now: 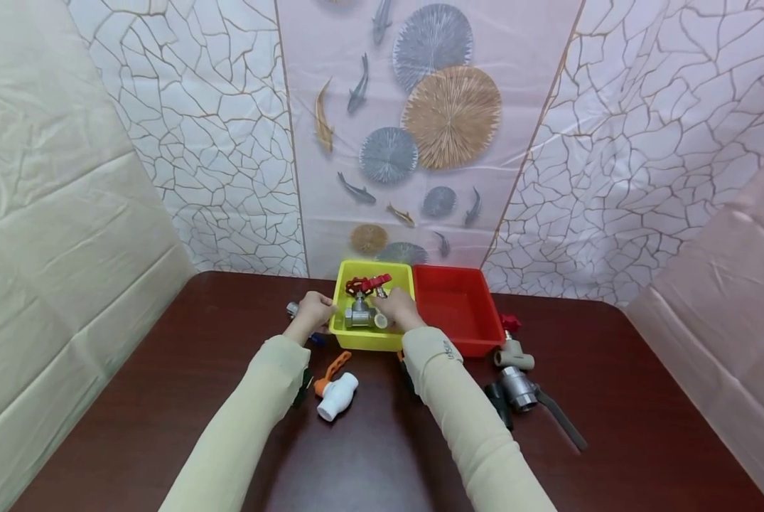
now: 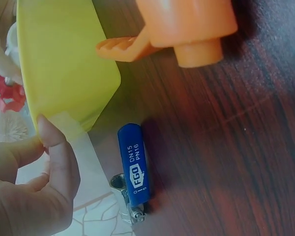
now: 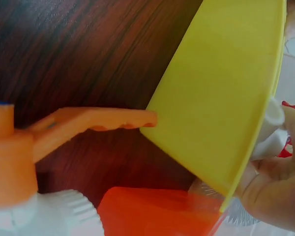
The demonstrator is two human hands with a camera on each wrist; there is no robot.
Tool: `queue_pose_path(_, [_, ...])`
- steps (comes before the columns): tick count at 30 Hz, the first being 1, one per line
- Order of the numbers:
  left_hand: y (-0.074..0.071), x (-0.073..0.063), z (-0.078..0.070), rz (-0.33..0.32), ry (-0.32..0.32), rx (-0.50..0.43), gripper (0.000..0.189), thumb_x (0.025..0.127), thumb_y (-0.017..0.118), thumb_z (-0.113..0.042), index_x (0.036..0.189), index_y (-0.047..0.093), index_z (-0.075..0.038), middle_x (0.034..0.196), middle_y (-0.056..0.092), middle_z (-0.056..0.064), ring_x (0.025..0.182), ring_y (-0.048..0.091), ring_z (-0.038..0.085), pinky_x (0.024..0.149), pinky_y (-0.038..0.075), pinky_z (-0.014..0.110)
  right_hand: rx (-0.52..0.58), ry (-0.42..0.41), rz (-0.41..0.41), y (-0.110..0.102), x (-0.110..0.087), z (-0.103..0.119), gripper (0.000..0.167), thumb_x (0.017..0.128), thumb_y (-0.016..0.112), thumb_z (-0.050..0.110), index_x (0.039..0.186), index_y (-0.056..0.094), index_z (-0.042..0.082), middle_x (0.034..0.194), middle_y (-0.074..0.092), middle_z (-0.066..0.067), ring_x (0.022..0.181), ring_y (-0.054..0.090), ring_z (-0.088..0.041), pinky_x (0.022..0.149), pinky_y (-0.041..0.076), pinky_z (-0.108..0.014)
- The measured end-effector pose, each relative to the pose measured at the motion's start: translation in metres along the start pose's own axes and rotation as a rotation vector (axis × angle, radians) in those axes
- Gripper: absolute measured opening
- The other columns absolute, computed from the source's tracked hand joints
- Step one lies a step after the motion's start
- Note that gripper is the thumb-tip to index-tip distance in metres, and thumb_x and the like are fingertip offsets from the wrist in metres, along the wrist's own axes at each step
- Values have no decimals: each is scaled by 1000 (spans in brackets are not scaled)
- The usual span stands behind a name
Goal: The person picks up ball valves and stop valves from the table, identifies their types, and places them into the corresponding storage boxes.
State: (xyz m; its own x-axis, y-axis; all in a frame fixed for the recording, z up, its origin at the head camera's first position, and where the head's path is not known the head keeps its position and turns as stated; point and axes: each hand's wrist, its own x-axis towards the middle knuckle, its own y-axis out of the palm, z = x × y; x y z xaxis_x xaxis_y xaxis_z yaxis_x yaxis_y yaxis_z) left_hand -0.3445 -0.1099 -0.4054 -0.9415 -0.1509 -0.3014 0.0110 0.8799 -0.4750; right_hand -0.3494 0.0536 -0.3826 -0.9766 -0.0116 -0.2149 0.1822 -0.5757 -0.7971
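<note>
My left hand (image 1: 314, 311) pinches the left rim of a yellow bin (image 1: 369, 343) between thumb and fingers. Reaching inside from the right, my right hand (image 1: 399, 307) grips a pale plastic valve (image 3: 271, 143) with a red handwheel (image 1: 377, 281); the fingers hide part of its body. Beside it in the bin stands a metal gate valve (image 1: 358, 314), its own red handwheel uppermost. Just outside the bin, under my left hand, lies a small metal ball valve with a blue lever (image 2: 132, 164).
A red bin (image 1: 453, 313) adjoins the yellow one on its right. In front lies a white ball valve (image 1: 337, 397) with an orange handle. On the right are a pale valve with a red wheel (image 1: 514, 355) and a metal ball valve with a long dark lever (image 1: 519, 389).
</note>
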Motion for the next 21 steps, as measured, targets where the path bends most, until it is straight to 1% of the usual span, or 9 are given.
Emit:
queue_pose_path(2, [-1,-3,1,-1,10,-6,25,95,51,-7,116,57,5,110,60,23,77,65,27,59,57,36,-31,-4,-5,1,0,0,42,93,54,36,105,63,-3,95,62,-14,76,59,-22,56,51,-27])
queue_pose_path(3, [-1,-6,0,3,5,-4,27,96,51,-9,118,57,4,114,59,22,81,66,27,62,57,36,-65,-13,-9,1,0,1,41,93,54,36,102,64,-2,93,62,-13,74,58,-21,59,50,-27])
queue_pose_path(5, [-2,-11,0,8,19,-11,27,96,50,-10,119,56,4,115,59,23,84,66,28,61,57,34,-156,-35,-24,2,1,2,40,93,54,36,99,66,-2,91,63,-13,75,56,-21,64,49,-29])
queue_pose_path(8, [-4,-16,-1,14,46,-12,28,97,49,-10,119,55,5,116,58,24,86,66,29,57,56,31,-285,-49,-50,4,3,3,39,93,53,35,100,67,-1,97,66,-13,80,58,-22,72,49,-32])
queue_pose_path(11, [-5,-17,-1,12,61,-8,28,96,50,-10,119,55,5,116,58,24,84,65,28,55,55,28,-338,-40,-56,7,5,3,39,94,52,34,104,68,0,107,67,-14,90,62,-24,76,53,-35])
queue_pose_path(14, [-4,-16,0,9,67,-8,27,96,51,-10,118,56,5,116,58,24,79,65,26,55,55,28,-363,-40,-63,10,7,3,37,94,52,33,104,69,2,111,66,-13,93,63,-25,74,54,-35])
queue_pose_path(19, [-3,-14,1,6,62,-7,25,96,51,-10,115,57,5,112,59,24,71,63,21,55,56,29,-396,-53,-73,16,11,2,34,94,53,33,100,70,4,109,67,-13,89,64,-23,66,54,-34])
queue_pose_path(21, [-3,-13,1,4,62,-3,24,96,51,-10,114,57,5,110,60,24,67,62,19,53,55,28,-403,-47,-61,17,13,2,32,94,54,32,100,70,4,109,66,-13,88,64,-22,63,54,-33])
